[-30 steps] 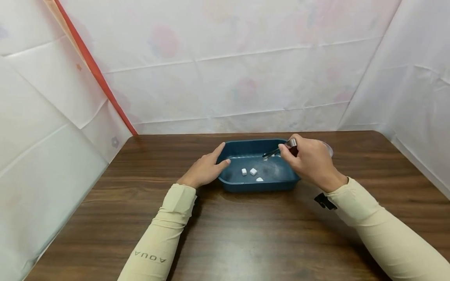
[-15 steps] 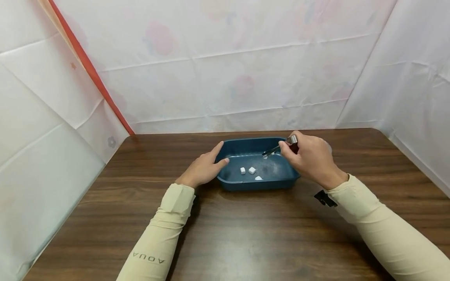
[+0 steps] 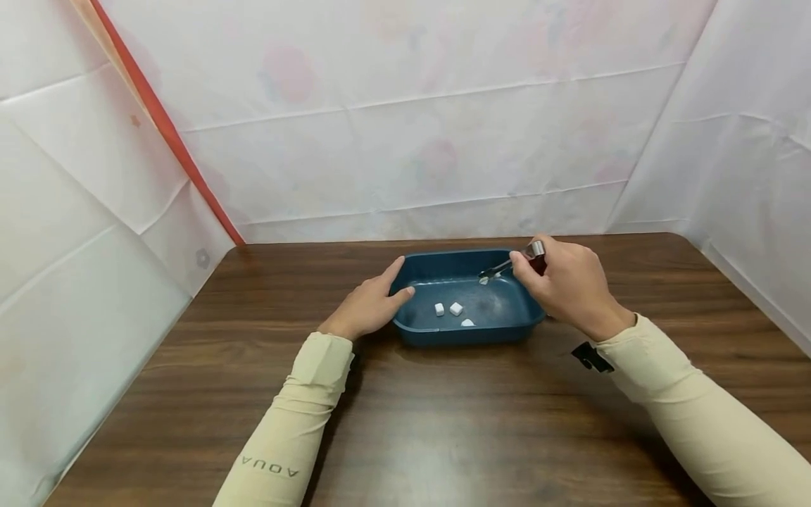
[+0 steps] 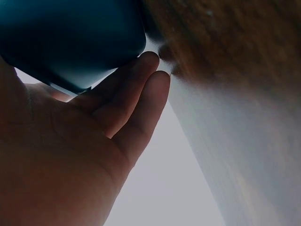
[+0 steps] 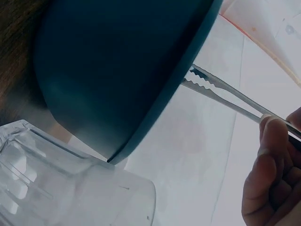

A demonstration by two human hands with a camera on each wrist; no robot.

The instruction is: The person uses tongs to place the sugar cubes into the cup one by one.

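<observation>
A blue rectangular tray stands on the table with several small white cubes inside. My left hand holds its left end, thumb over the rim and fingers along the outer wall, as the left wrist view also shows. My right hand grips metal tongs with serrated tips. In the head view the tongs slant down into the tray, their tips at a white cube near the far right; whether they pinch it I cannot tell. The right wrist view shows the tips slightly apart, partly behind the rim.
A clear cup stands just outside the tray's right end in the right wrist view, and my right hand mostly hides it in the head view. Brown wooden table surrounds the tray. White patterned sheeting closes off the back and sides.
My right hand and the tongs have shifted slightly to the right, and the cube at their tips has shifted slightly too. The left hand keeps its place on the tray.
</observation>
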